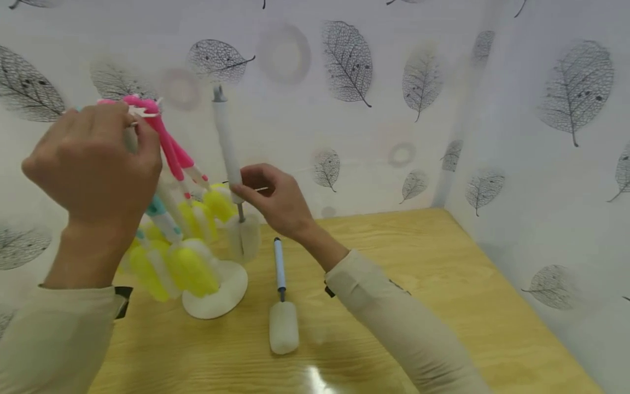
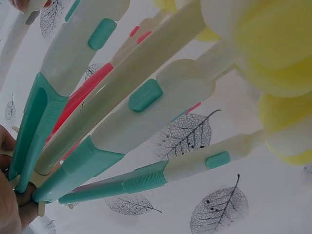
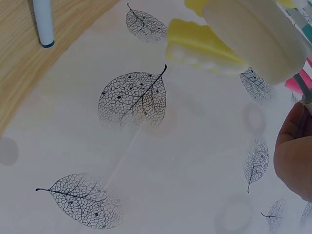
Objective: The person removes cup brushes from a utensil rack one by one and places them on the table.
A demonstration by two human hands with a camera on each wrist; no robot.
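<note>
My left hand [image 1: 98, 158] grips the top of a white rack, where several bottle brushes hang by their handle ends. The rack's pole [image 2: 146, 63] leans, and its round base [image 1: 216, 295] is low on the table side. Teal-handled brushes [image 2: 126, 117] and pink-handled brushes [image 1: 169, 145] hang around the pole, their yellow-and-white sponge heads [image 1: 194, 268] downward. Beside them, my right hand [image 1: 278, 197] pinches the lower handle of a pale grey bottle brush [image 1: 225, 134]. That brush stands nearly upright, its white sponge head [image 3: 258, 36] down; whether it touches the rack, I cannot tell.
Another bottle brush with a light blue handle [image 1: 279, 265] and a white sponge head [image 1: 284, 328] lies on the wooden table [image 1: 418, 262]. A leaf-patterned wall covering [image 1: 344, 126] rises behind the table and along its right edge.
</note>
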